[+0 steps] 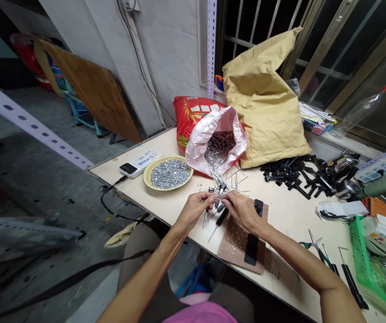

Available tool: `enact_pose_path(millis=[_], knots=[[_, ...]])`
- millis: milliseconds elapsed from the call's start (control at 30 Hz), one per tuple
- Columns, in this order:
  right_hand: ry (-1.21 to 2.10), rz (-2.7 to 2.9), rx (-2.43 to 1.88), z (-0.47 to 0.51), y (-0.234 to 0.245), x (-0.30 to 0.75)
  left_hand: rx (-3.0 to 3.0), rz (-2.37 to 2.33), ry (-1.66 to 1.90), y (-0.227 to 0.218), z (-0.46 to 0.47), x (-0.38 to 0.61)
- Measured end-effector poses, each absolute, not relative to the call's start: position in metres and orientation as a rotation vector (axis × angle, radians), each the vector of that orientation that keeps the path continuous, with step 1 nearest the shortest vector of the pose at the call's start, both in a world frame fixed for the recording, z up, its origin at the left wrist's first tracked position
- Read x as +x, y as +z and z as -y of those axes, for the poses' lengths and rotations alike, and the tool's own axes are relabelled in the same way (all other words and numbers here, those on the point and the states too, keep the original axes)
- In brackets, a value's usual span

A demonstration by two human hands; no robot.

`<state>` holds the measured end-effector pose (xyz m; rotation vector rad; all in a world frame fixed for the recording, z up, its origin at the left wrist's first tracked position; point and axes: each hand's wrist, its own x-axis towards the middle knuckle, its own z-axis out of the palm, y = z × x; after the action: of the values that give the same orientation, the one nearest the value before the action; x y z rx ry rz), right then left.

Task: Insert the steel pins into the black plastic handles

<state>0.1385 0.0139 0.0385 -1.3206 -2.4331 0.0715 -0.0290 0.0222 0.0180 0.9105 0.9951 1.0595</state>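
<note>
Mid-frame, the left hand (195, 207) and right hand (243, 209), fingertips pinched nearly closed, grip a black part (221, 190), likely to steady it; left of centre, a plate (166, 189) sits handily near.

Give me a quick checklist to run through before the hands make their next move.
1. Position: ok; left hand and right hand meet at a small black piece.
2. Exact grip on it: cannot tell; too little shows.
3. Red bag open: ok; thin rods show in its mouth.
4. Plate stocked: ok; many small silver pieces lie in it.
5. Brown board clean: not ok; pale crumbs lie on it.
</note>
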Motion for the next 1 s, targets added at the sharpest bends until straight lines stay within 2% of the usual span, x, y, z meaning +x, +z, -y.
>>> enact_pose_path(millis=[467, 667, 867, 1000], knots=[[-0.204, 2.575, -1.277, -0.013, 0.032, 0.141, 0.956, -0.991, 0.982, 0.019, -0.025, -0.029], [0.128, 2.455, -1.324, -0.013, 0.028, 0.143, 0.998, -0.992, 0.958, 0.019, -0.025, -0.029], [-0.047, 2.507, -1.293, -0.013, 0.025, 0.143, 1.013, -0.973, 0.96, 0.018, -0.025, -0.029], [0.081, 2.47, -1.322, -0.011, 0.025, 0.143, 0.971, -0.955, 0.951, 0.017, -0.026, -0.03]])
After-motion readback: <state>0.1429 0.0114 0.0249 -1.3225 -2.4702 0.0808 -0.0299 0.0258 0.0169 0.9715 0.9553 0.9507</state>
